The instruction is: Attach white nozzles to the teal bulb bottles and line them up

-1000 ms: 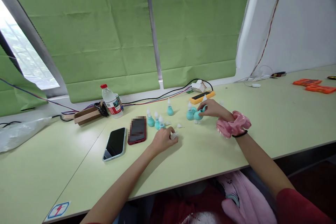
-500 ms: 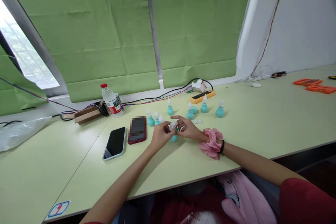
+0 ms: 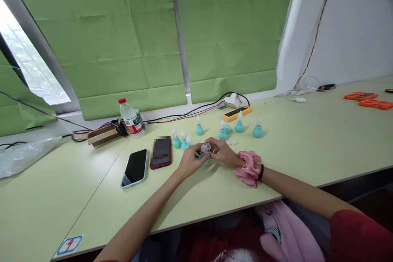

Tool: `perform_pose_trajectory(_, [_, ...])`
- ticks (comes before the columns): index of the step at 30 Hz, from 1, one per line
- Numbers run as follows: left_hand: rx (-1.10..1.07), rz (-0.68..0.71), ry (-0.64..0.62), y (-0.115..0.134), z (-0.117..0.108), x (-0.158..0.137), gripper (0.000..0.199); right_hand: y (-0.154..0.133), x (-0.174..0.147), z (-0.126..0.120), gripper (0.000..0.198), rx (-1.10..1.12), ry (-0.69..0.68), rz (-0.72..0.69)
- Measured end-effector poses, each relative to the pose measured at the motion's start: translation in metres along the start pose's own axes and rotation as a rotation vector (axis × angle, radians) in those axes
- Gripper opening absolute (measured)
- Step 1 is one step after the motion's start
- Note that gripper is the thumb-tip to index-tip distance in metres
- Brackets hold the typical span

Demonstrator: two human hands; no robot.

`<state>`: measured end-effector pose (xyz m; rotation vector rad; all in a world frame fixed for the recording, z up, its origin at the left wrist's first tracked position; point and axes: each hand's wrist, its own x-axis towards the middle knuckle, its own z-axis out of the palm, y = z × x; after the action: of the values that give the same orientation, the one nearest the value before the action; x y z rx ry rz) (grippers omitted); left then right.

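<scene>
My left hand [image 3: 189,163] and my right hand [image 3: 221,151] meet over the pale green table [image 3: 307,147]. Between them sits a teal bulb [image 3: 204,157], gripped by both hands, and the fingers pinch a clear tip [image 3: 205,147] on top of it. A pink scrunchie [image 3: 247,167] rings my right wrist. Several other teal bulbs with clear tips stand behind: one group [image 3: 181,141] just left of my hands, another row [image 3: 239,127] farther back to the right. Small clear tips [image 3: 231,142] lie loose near my right hand.
Two phones [image 3: 135,168] [image 3: 161,152] lie left of my hands. A water bottle [image 3: 130,119], a cardboard box [image 3: 102,134], cables and a yellow power strip [image 3: 236,113] line the back edge. Orange trays [image 3: 368,100] sit far right; a plastic bag [image 3: 21,155] far left.
My right hand came back from the far bulbs with one teal bulb to meet my left hand, which lifted a clear tip off the table. Both now hold the bulb and tip together.
</scene>
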<state>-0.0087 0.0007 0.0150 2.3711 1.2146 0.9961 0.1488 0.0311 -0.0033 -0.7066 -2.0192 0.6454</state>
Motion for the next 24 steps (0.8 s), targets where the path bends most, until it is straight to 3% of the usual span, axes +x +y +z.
perform_pose_trajectory(9, [0.111, -0.015, -0.028, -0.002, 0.014, -0.007, 0.064, 0.0, 0.003, 0.0, 0.027, 0.29, 0.01, 0.158])
perform_pose_trajectory(17, [0.124, -0.085, 0.115, 0.005, 0.009, -0.007, 0.045, -0.002, 0.009, -0.013, 0.024, 0.519, 0.035, 0.242])
perform_pose_trajectory(24, [0.019, -0.005, 0.201, -0.002, 0.004, -0.004, 0.03, -0.009, 0.008, -0.027, 0.025, 0.545, -0.203, 0.278])
